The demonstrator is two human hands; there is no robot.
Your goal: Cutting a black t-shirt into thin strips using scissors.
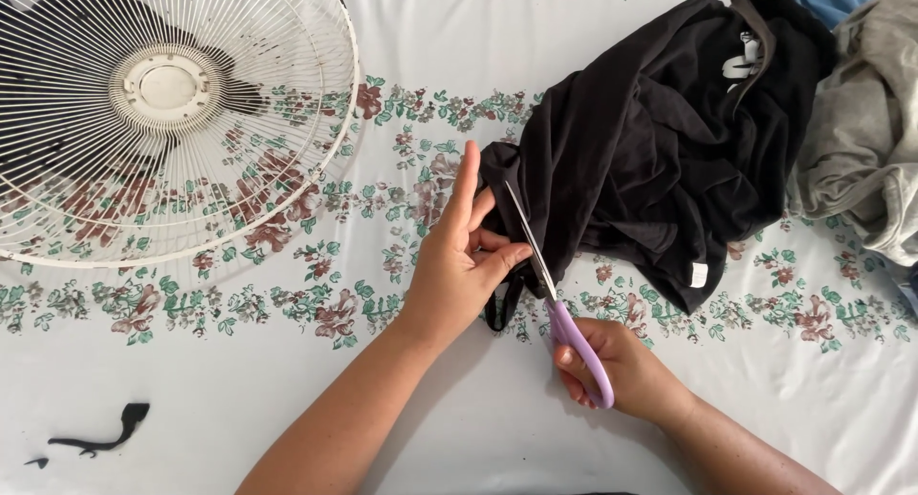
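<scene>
At upper left lies a round white wire fan grille (167,112), cut off by the frame edge, on a tabletop (239,380) under a smooth floral cloth. A thin black fabric scrap (105,438) curls at lower left. At centre the left hand (464,265) pinches the soft black garment (650,151). The right hand (622,366) grips purple-handled scissors (559,304), whose metal blades are slightly parted on the fabric's edge. Crumpled grey cloth (865,132) is cropped at right.
</scene>
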